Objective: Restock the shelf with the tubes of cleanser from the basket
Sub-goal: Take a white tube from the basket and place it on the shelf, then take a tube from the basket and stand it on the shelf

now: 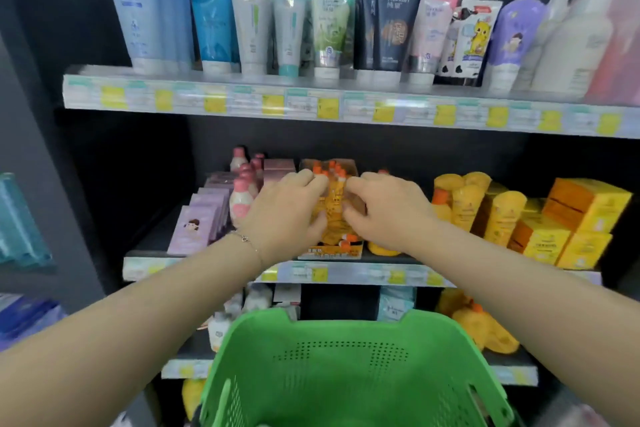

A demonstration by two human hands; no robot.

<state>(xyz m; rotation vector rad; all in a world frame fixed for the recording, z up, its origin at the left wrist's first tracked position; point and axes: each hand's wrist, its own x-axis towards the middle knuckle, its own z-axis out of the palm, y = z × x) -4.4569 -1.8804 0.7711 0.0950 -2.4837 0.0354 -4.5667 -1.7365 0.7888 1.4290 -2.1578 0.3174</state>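
Fingers (313, 183) of left hand (284, 210) and right hand (386, 208) are curled round yellow tubes (335, 199), apparently being seated on the shelf (349, 274); release, then a return to the basket (346, 333), is likely required next.

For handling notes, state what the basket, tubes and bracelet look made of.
Basket: moulded plastic, matte green, with rows of small holes.
Tubes, gripped by the left hand and right hand: probably soft plastic, glossy orange print, orange caps; blurred.
Bracelet: thin chain, likely metal, pale glint.
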